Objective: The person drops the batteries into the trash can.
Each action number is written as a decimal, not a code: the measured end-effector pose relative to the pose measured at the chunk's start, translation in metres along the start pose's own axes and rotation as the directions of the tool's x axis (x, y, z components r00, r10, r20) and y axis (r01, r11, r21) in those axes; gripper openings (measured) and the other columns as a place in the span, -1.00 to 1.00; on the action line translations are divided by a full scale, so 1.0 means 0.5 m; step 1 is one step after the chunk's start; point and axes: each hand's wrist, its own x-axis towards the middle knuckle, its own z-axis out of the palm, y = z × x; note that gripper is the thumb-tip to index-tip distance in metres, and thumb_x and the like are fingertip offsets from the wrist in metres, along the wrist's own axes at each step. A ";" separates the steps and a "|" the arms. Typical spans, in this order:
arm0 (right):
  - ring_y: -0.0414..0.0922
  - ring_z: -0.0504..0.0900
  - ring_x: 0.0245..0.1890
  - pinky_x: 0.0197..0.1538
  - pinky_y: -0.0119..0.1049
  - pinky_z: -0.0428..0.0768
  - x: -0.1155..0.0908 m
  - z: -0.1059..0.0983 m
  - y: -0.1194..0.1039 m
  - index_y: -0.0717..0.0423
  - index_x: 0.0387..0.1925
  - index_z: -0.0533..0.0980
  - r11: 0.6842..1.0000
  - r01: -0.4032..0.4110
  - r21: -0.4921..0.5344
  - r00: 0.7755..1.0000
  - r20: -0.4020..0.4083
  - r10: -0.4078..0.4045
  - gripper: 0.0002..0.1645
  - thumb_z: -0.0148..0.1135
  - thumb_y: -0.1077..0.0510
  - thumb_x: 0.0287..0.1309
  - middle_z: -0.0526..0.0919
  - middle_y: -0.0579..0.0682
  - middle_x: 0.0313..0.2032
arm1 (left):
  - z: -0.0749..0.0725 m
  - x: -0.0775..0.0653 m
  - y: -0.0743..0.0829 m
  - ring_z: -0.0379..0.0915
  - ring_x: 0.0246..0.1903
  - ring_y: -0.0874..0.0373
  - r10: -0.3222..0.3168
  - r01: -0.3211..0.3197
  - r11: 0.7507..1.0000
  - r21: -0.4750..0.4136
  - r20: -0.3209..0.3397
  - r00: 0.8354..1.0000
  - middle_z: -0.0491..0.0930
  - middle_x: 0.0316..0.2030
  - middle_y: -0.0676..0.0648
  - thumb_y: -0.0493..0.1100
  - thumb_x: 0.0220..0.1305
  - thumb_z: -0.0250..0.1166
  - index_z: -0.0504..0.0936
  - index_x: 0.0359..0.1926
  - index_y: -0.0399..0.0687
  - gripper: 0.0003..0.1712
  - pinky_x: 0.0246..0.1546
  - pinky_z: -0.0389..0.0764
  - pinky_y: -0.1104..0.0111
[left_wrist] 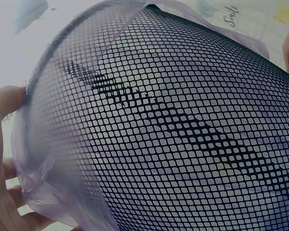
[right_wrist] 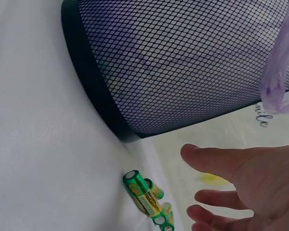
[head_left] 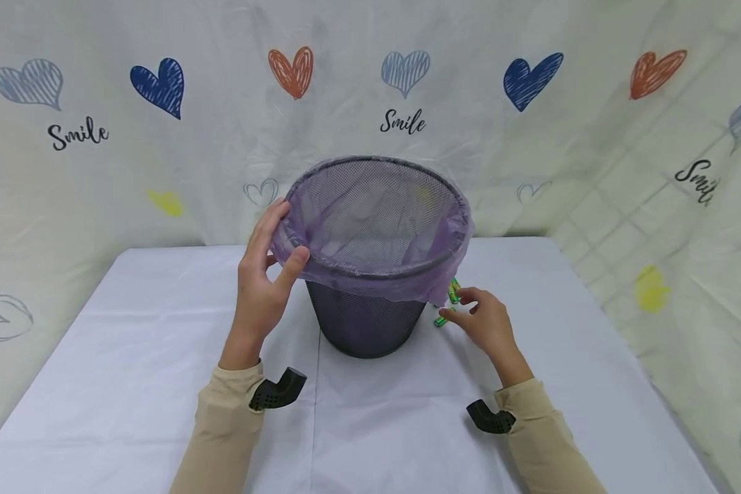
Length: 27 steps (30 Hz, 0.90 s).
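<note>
A dark wire-mesh wastebasket [head_left: 370, 326] stands upright, lined with a thin purple plastic bag [head_left: 401, 285] folded over its rim. My left hand [head_left: 262, 281] holds the rim on the left side, thumb at the front and fingers farther back. The left wrist view shows the thumb on the rim and other fingers by the bag's overhang. Several green batteries [right_wrist: 143, 195] lie on the table at the right of the basket. Close above them is my right hand [head_left: 484, 322], thumb and fingers spread apart with nothing between them.
The table [head_left: 130, 384] is covered with a white cloth. Behind it hangs a pale curtain [head_left: 222, 151] printed with hearts and "Smile" lettering. A black curved piece [head_left: 279, 389] sits on the left wrist, and a similar piece [head_left: 490, 417] on the right.
</note>
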 end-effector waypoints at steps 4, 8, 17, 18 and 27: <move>0.09 0.53 -0.14 -0.27 -0.16 0.46 0.000 0.006 0.007 0.12 0.05 0.46 0.999 -0.029 -0.030 0.999 0.029 0.030 -0.30 0.35 -0.15 -0.11 0.57 0.15 -0.08 | 0.003 0.002 -0.002 0.11 0.31 0.08 0.007 -0.007 1.000 -0.006 0.009 1.000 0.14 0.35 -0.15 -0.12 0.23 0.13 0.24 0.29 -0.16 -0.38 -0.14 0.37 0.13; 0.10 0.53 -0.12 -0.25 -0.11 0.46 0.005 0.006 0.017 0.13 0.04 0.45 0.998 -0.026 -0.064 0.999 0.024 0.028 -0.30 0.35 -0.15 -0.12 0.55 0.16 -0.09 | 0.014 0.011 -0.007 0.11 0.31 0.09 0.020 -0.019 0.999 -0.035 0.019 1.000 0.13 0.35 -0.15 -0.10 0.24 0.13 0.23 0.30 -0.17 -0.37 -0.14 0.38 0.16; 0.12 0.49 -0.13 -0.28 -0.08 0.44 0.012 0.000 0.026 0.20 -0.03 0.45 0.993 -0.037 -0.112 0.999 0.035 0.041 -0.29 0.37 -0.16 -0.16 0.53 0.21 -0.10 | 0.020 0.015 -0.010 0.09 0.32 0.11 0.015 -0.014 0.998 -0.056 0.022 1.000 0.13 0.35 -0.15 -0.10 0.24 0.13 0.23 0.30 -0.19 -0.36 -0.12 0.39 0.17; 0.13 0.49 -0.13 -0.28 -0.08 0.44 0.013 0.003 0.026 0.21 -0.04 0.45 0.993 -0.039 -0.110 0.998 0.039 0.043 -0.30 0.37 -0.15 -0.15 0.52 0.22 -0.10 | 0.019 0.015 -0.009 0.09 0.32 0.11 0.012 -0.011 0.999 -0.053 0.022 1.000 0.13 0.35 -0.15 -0.11 0.24 0.13 0.23 0.30 -0.19 -0.37 -0.12 0.39 0.17; 0.08 0.50 -0.19 -0.30 -0.08 0.44 0.023 0.045 0.031 0.21 -0.05 0.46 0.991 -0.043 -0.123 0.997 0.065 0.051 -0.31 0.36 -0.16 -0.15 0.52 0.16 -0.17 | 0.005 0.007 -0.007 0.07 0.33 0.12 -0.013 0.013 1.000 -0.022 0.025 1.000 0.12 0.36 -0.14 -0.20 0.23 0.12 0.21 0.31 -0.17 -0.37 -0.09 0.37 0.22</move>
